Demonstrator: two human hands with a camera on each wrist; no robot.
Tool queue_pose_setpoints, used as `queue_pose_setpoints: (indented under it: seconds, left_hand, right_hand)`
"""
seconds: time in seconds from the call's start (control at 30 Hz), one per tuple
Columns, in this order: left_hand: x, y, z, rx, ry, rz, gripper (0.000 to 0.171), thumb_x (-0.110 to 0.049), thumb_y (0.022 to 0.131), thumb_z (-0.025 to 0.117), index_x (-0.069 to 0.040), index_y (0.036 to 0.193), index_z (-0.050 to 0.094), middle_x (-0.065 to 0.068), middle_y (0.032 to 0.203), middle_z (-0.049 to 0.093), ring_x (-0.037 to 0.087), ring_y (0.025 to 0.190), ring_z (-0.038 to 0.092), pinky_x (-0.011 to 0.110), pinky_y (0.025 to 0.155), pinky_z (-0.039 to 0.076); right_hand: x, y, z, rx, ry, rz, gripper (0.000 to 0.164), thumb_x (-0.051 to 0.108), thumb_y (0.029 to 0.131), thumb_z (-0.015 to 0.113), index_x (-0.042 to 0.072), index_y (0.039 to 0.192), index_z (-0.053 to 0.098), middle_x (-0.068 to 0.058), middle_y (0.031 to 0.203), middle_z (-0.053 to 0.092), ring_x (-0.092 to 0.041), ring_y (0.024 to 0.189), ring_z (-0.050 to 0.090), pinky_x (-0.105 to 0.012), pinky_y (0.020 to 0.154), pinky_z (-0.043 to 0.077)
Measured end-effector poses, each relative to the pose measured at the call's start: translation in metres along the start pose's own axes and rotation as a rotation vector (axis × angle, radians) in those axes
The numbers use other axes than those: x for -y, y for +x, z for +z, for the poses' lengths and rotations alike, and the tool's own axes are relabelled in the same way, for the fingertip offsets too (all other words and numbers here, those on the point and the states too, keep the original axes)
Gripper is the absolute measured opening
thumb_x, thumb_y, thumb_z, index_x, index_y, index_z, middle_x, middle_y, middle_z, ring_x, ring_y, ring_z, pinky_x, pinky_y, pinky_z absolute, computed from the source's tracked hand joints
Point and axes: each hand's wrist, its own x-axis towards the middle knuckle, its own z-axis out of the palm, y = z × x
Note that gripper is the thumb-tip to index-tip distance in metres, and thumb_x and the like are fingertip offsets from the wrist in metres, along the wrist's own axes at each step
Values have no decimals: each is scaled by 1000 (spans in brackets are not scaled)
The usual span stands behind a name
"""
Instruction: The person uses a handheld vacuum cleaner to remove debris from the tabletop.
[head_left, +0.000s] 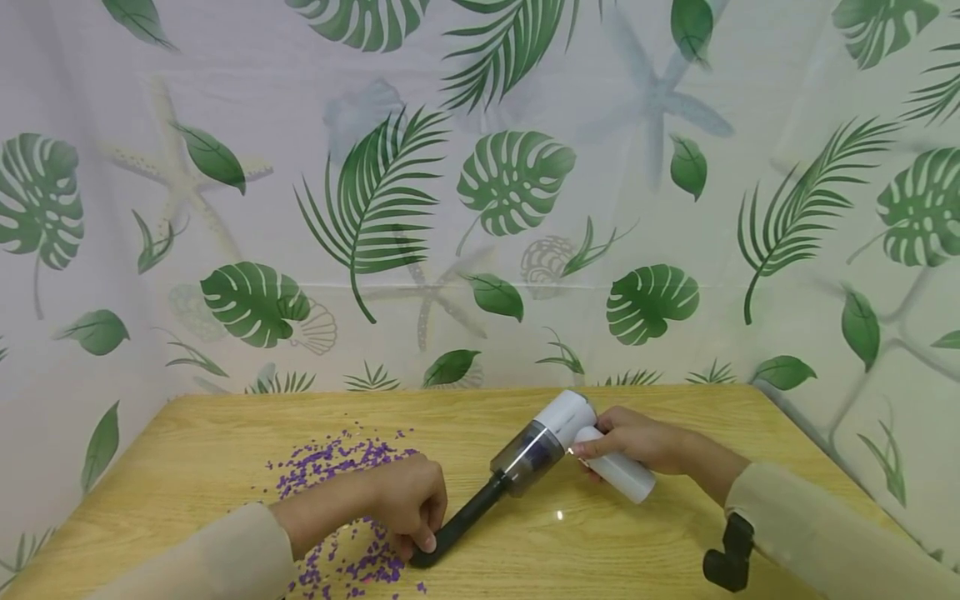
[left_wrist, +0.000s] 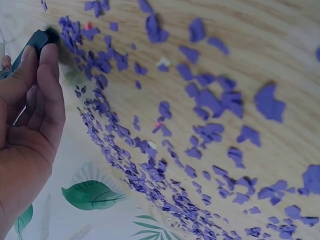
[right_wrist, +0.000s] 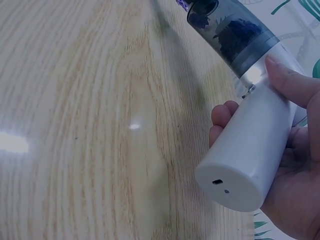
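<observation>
My right hand (head_left: 630,442) grips the white handle (right_wrist: 245,145) of a handheld vacuum cleaner (head_left: 566,417). Its smoky clear dust bin (right_wrist: 235,35) has dark purple bits inside. A long black nozzle (head_left: 472,517) runs from the bin down to the left, its tip low at the table. With thumb and fingers my left hand (head_left: 412,500) pinches the nozzle near that tip, as the left wrist view also shows at the nozzle's dark end (left_wrist: 42,37). Purple paper scraps (left_wrist: 210,100) lie scattered beside and beyond the left hand.
The wooden table (head_left: 600,550) has a light grain. Behind it hangs a pale cloth (head_left: 525,333) printed with green leaves and starfish. A few pink and white specks lie among the scraps. A black strap mount (head_left: 729,554) sits on the right sleeve.
</observation>
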Motion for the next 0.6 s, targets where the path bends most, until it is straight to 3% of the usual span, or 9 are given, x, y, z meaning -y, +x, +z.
queue_pose_setpoints:
  seconds: [0.33, 0.6]
  left_hand:
    - [-3, -5, 0, 43, -29, -16, 16, -4, 79, 82, -9, 68, 72, -2, 56, 69, 9, 46, 66, 20, 55, 56]
    - [-6, -10, -1, 113, -59, -89, 19, -2, 78, 83, -8, 66, 70, 2, 57, 69, 18, 50, 69, 22, 54, 56]
  right_hand:
    - [0, 1, 7, 5, 31, -8, 40, 22, 96, 65, -17, 107, 58, -11, 85, 67, -21, 75, 63, -32, 70, 53]
    - [-1, 3, 15, 31, 26, -29, 40, 22, 96, 65, -17, 103, 59, -9, 81, 66, -19, 73, 62, -29, 67, 52]
